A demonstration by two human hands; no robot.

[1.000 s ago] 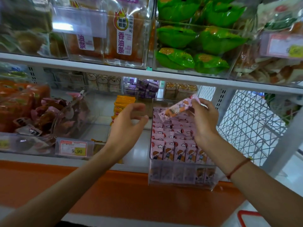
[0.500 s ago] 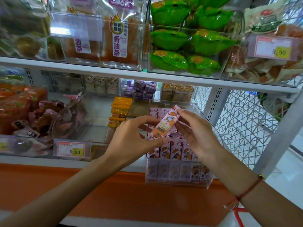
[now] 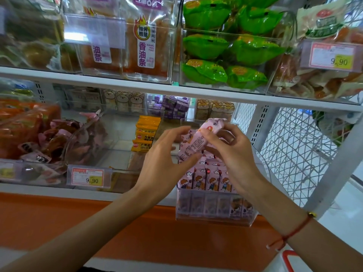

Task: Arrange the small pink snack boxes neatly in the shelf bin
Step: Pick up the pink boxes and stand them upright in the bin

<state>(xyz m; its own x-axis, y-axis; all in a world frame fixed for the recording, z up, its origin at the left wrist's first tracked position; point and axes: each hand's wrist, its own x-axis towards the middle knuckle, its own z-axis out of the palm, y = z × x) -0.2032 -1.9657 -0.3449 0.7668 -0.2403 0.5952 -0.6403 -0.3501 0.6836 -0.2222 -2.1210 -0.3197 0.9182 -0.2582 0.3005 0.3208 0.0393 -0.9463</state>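
Since a moment ago the box [image 3: 198, 141] has flipped print-side up above the bin [image 3: 214, 213], left hand [image 3: 163, 160] and right hand [image 3: 231, 154] pinching its ends. It seems light, thin card, so hold the edges gently

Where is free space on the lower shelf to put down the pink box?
Bare shelf floor lies between the brown snack bin and the yellow packets. The clear bin of pink boxes looks crowded in front; both hands hide its middle.

"9.90" on price tag [image 3: 87, 176]; "香油条 XIANG YOU TIAO" on orange packet [image 3: 144, 50]
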